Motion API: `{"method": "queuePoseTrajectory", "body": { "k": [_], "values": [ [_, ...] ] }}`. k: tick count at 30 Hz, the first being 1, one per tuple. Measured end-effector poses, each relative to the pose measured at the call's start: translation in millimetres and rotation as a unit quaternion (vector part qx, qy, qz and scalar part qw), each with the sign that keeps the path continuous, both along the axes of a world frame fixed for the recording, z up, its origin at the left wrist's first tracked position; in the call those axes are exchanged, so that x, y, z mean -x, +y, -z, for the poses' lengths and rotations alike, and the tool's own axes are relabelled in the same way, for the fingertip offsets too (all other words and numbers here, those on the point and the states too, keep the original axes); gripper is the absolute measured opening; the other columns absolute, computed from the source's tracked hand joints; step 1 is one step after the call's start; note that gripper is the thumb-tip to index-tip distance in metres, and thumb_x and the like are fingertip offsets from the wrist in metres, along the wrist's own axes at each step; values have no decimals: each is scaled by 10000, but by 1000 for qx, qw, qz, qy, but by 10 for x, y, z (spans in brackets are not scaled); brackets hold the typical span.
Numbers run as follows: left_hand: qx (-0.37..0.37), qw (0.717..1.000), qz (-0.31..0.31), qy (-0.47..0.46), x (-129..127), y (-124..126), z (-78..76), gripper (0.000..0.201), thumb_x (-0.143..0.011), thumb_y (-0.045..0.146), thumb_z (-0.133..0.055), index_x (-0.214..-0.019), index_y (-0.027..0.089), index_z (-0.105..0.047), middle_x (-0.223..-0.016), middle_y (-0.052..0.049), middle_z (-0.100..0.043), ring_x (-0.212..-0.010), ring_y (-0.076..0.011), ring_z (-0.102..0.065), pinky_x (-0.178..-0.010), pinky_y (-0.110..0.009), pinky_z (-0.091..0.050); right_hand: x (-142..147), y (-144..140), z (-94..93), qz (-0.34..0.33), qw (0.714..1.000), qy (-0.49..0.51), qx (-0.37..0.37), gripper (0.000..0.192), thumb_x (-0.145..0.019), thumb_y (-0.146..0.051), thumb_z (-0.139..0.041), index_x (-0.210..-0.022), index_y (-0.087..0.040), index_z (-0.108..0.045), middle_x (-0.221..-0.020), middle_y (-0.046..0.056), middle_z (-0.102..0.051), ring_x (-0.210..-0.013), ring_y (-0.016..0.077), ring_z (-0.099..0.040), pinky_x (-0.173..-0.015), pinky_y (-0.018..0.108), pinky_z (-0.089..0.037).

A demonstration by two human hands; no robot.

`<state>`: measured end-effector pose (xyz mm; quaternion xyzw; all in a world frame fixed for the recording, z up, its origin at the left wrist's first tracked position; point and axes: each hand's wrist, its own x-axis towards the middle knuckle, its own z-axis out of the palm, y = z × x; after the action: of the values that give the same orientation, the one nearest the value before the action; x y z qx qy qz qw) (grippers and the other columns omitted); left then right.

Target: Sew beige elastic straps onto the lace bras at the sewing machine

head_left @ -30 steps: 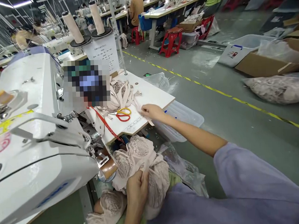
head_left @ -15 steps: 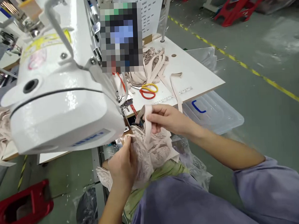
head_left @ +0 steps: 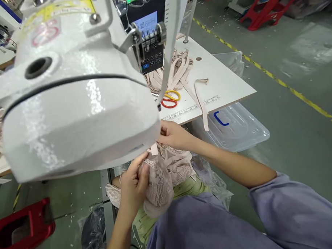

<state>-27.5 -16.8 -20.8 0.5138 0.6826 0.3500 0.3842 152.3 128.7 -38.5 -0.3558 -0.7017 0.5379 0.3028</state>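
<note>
A pale pink lace garment [head_left: 163, 175] lies bunched in my lap under the head of a white sewing machine [head_left: 72, 102]. My left hand [head_left: 134, 182] grips the lace at its left side. My right hand [head_left: 173, 135] pinches a beige elastic strap [head_left: 153, 149] just under the machine head, against the garment's top edge. The needle area is hidden behind the machine head.
On the white table [head_left: 230, 84] lie a heap of beige straps [head_left: 177, 71], one hanging over the edge, and scissors with yellow and red handles [head_left: 169, 99]. A clear plastic bin [head_left: 234, 125] sits below the table. A red stool [head_left: 21, 225] stands at the lower left.
My right hand took a strap from the table and brought it down to the garment, then in under the machine head. My view tilted down and closer to the machine.
</note>
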Motion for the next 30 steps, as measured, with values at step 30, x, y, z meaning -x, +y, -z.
{"method": "queuePoseTrajectory", "body": {
  "k": [30],
  "values": [
    [27,987,-32,-157,-421,-440,-116,402,-905,465,-630,-1230,230,-600,-741,-2,-630,-670,-150,-589,-590,-224,-456,-424,-1019,-122,-85,969,168,161,118,-897,-278,-623,-859,-175,-578,-793,-25,-553,-708,97,-522,-658,220,-439]
  ]
}}
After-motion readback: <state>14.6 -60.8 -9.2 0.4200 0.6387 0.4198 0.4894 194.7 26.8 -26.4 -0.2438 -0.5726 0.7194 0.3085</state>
